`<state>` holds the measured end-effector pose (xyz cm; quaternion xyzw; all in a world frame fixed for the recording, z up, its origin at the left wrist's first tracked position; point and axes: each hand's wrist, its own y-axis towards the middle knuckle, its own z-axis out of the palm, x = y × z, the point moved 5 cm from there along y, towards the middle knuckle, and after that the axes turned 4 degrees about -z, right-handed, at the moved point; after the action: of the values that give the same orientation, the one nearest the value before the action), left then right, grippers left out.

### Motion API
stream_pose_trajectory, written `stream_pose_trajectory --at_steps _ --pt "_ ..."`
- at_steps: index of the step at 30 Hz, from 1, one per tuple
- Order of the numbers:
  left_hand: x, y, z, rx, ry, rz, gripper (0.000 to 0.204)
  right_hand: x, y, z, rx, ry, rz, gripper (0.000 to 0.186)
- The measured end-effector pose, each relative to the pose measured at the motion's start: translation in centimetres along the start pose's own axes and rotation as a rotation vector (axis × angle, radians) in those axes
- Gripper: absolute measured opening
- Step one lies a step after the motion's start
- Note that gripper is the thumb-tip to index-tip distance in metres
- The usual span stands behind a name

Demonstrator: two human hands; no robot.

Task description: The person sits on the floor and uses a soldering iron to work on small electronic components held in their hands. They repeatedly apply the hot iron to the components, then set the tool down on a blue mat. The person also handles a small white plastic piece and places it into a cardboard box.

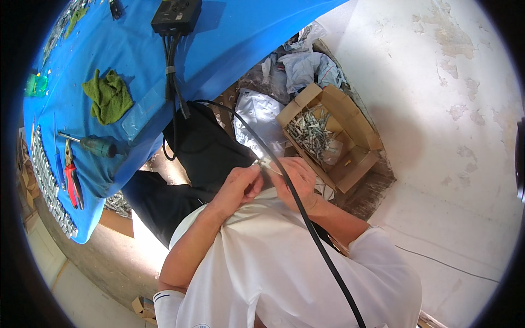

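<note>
In front of my white shirt, both hands are close together with bent fingers. My left hand (239, 187) pinches one side of a small silvery metal part (263, 162). On its other side, my right hand (294, 181) has its fingers closed round the same piece. Its exact kind is too small to make out, and my fingers cover most of it. A thick black cable (309, 221) crosses in front of my right hand and runs down over the shirt.
Right of my hands stands an open cardboard box (358, 128) with many small metal parts (309, 131). On the blue-covered table (147, 60) lie red-and-black pliers (71, 177), a screwdriver (97, 146), a green cloth (108, 97), a black device (176, 16) with cables, and a row of metal pieces (50, 183).
</note>
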<state>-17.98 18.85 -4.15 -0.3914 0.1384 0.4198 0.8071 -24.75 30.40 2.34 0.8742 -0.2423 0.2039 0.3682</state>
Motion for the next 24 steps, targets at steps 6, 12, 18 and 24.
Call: stream_pose_trajectory --at_steps 6,12,18,24 --pt "0.0 -0.2 0.8 0.095 0.104 0.016 0.048 -1.1 0.3 -0.2 0.217 0.001 0.145 0.026" --pt "0.5 -0.2 1.2 0.074 0.205 0.006 0.043 -2.1 -1.0 0.8 0.33 0.237 0.41 0.023" --pt "0.1 -0.3 1.1 0.009 0.274 0.097 0.042 -1.2 -2.0 1.8 0.252 0.404 0.728 0.021" --pt "-0.5 -0.3 1.5 -0.095 0.308 0.108 0.037 -0.9 -2.3 2.7 0.152 0.513 0.88 0.022"
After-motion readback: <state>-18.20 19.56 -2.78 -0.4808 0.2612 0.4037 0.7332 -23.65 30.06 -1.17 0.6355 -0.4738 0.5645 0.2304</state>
